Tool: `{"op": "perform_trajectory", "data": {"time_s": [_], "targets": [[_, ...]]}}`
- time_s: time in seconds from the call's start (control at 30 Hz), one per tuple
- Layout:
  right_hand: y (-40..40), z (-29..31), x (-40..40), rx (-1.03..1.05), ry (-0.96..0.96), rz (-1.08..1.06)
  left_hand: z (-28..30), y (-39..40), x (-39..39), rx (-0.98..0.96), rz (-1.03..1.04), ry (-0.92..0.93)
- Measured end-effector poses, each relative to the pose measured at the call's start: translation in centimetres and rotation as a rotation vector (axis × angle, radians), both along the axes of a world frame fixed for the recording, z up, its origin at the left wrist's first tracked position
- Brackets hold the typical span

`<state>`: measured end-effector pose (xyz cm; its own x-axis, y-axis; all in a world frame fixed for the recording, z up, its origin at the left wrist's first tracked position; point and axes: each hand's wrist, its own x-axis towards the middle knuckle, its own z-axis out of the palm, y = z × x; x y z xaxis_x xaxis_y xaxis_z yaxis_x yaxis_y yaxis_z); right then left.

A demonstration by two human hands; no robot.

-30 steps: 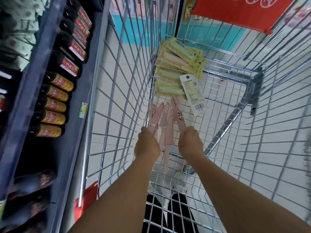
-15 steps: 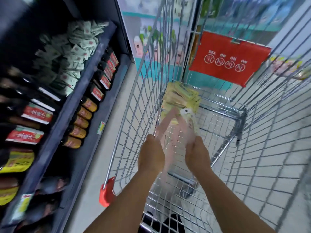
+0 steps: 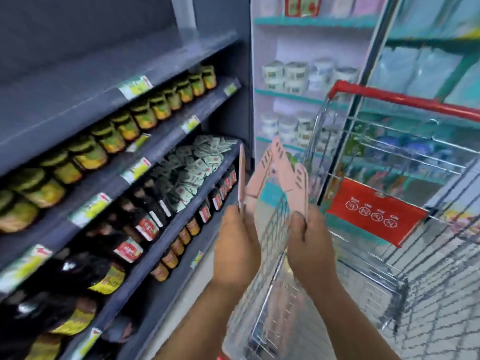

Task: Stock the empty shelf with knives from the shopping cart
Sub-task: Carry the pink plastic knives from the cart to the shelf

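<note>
Both hands are gripping pink knives (image 3: 279, 175) above the shopping cart (image 3: 405, 162), the left hand (image 3: 237, 252) fingers clamping one, the right hand (image 3: 309, 245) fingers clamping several fanned out, beside the dark shelves (image 3: 166, 149).

Rows of yellow-labelled jars (image 3: 145, 114) fill one dark shelf, pale sachets (image 3: 197, 165) are heaped on the shelf below, dark red-labelled bottles (image 3: 145, 219) lie lower still, and white tubs (image 3: 296, 74) stand in a pale unit.
</note>
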<state>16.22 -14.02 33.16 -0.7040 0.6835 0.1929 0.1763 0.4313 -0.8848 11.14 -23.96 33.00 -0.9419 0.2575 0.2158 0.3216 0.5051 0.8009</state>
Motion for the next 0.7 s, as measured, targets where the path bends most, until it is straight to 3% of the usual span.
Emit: {"op": "perform_trajectory", "data": {"time_s": [0.2,0.5,0.7], "targets": [[-8.9,6.9,-6.3,0.105,0.109,0.143,7.3,-10.2,-5.4,0.119,0.082,0.192],[-25.6,14.2,-13.4,0.131,0.242,0.375,15.0,-28.1,-9.9,0.148,0.137,0.398],[-33.1,16.4,-17.3,0.201,0.199,0.544,17.1,-37.2,-12.1,0.082,0.307,0.395]]}}
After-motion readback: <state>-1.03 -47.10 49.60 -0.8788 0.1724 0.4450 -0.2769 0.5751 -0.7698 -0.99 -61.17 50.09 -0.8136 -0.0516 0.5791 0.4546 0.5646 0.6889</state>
